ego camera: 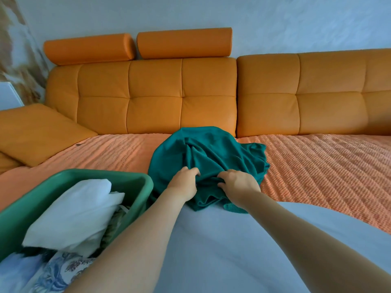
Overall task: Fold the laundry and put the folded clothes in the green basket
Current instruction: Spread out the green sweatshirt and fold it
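A crumpled teal garment (203, 153) lies in a heap on the orange sofa seat, its near edge spilling onto a pale sheet. My left hand (185, 182) grips a bunch of its fabric at the near left side. Just to the right, my right hand (238, 181) pinches the near edge of the same cloth. The green basket (135, 180) stands at the lower left, beside my left forearm. Inside it are a white cloth (76, 212), a floral patterned piece (61, 269) and other fabric.
The orange sofa backrest (156, 96) with two headrest cushions rises behind the garment. An orange textured cover (317, 166) spreads over the seat to the right. A loose orange cushion (36, 132) lies at the left. A pale sheet (211, 250) covers the near area.
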The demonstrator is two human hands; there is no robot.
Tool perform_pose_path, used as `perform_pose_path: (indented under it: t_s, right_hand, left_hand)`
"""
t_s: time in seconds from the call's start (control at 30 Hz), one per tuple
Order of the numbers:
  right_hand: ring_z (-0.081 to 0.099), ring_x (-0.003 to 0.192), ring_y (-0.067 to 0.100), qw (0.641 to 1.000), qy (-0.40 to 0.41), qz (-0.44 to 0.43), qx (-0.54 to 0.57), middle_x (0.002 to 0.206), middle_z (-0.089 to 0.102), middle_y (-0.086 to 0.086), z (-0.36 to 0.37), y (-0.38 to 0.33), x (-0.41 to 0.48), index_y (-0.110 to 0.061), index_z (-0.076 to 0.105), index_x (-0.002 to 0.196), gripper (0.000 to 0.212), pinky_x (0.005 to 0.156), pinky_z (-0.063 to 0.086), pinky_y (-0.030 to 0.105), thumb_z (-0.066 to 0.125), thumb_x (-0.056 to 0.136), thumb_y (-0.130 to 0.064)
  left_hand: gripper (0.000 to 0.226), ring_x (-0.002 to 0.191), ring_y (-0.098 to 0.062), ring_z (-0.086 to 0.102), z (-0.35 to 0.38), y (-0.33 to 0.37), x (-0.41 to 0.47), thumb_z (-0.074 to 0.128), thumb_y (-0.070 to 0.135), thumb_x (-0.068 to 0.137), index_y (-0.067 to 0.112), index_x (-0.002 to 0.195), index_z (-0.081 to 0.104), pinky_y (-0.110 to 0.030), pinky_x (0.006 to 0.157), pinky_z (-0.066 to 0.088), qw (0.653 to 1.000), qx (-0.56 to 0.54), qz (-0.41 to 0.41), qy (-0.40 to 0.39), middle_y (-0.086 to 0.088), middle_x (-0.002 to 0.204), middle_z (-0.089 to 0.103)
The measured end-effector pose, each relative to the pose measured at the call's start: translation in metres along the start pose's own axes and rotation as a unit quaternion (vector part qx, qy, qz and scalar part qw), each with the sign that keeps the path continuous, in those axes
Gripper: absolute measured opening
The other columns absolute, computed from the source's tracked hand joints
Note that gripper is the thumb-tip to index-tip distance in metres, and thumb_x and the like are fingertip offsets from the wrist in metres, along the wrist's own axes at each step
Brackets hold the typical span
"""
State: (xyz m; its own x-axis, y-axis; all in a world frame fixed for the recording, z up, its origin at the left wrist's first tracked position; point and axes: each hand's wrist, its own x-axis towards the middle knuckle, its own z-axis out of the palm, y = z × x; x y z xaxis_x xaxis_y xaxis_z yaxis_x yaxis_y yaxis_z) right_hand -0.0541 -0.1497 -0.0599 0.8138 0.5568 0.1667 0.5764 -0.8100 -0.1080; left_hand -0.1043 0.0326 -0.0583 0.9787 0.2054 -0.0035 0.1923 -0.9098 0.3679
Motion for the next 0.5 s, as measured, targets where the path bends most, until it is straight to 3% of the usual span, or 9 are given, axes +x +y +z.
perform_pose_path:
  t_s: [0.07, 0.17, 0.3, 0.37, 0.5]
  right_hand:
    - [0.061, 0.107, 0.024, 1.000, -0.001, -0.002, 0.003, 0.117, 0.065, -0.001, -0.017, 0.000, -0.011, -0.028, 0.058, 0.128, 0.032, 0.086, 0.051, 0.039, 0.042, 0.104, -0.042]
    - [0.059, 0.104, 0.024, 0.997, -0.072, 0.004, 0.016, 0.113, 0.064, 0.001, -0.049, 0.002, -0.038, -0.027, 0.059, 0.124, 0.031, 0.079, 0.046, 0.034, 0.041, 0.104, -0.042]
    - [0.057, 0.095, 0.023, 0.983, -0.178, -0.003, 0.036, 0.103, 0.062, 0.002, -0.088, 0.002, -0.085, -0.021, 0.064, 0.116, 0.029, 0.079, 0.043, 0.033, 0.045, 0.103, -0.039]
    - [0.056, 0.091, 0.023, 0.976, -0.216, -0.005, 0.029, 0.099, 0.060, 0.001, -0.101, -0.001, -0.112, -0.018, 0.066, 0.115, 0.032, 0.077, 0.041, 0.033, 0.046, 0.102, -0.039]
    - [0.055, 0.083, 0.022, 0.964, -0.263, -0.014, 0.032, 0.093, 0.061, 0.002, -0.114, -0.012, -0.167, -0.016, 0.068, 0.107, 0.029, 0.074, 0.045, 0.035, 0.050, 0.098, -0.037]
  left_hand:
    - [0.038, 0.105, -0.026, 0.053, -0.011, 0.008, -0.008, 0.051, 0.007, 0.095, 0.025, 0.129, 0.054, -0.045, 0.094, 0.049, 1.000, -0.015, 0.021, 0.000, -0.003, 0.121, 0.049]
    - [0.040, 0.101, -0.024, 0.054, -0.030, 0.027, -0.030, 0.042, 0.005, 0.094, 0.028, 0.123, 0.056, -0.044, 0.091, 0.050, 0.998, -0.033, 0.046, -0.035, 0.001, 0.120, 0.050]
    - [0.051, 0.111, -0.022, 0.054, -0.046, 0.054, -0.077, 0.035, 0.008, 0.092, 0.028, 0.136, 0.053, -0.034, 0.085, 0.049, 0.993, -0.051, 0.058, -0.092, 0.001, 0.138, 0.051]
    - [0.046, 0.113, -0.022, 0.054, -0.050, 0.069, -0.104, 0.037, 0.015, 0.093, 0.027, 0.134, 0.056, -0.031, 0.083, 0.044, 0.989, -0.053, 0.067, -0.120, 0.000, 0.140, 0.053]
    - [0.029, 0.088, -0.019, 0.056, -0.056, 0.095, -0.164, 0.045, 0.022, 0.093, 0.021, 0.111, 0.068, -0.029, 0.065, 0.039, 0.984, -0.021, 0.086, -0.157, 0.000, 0.108, 0.063]
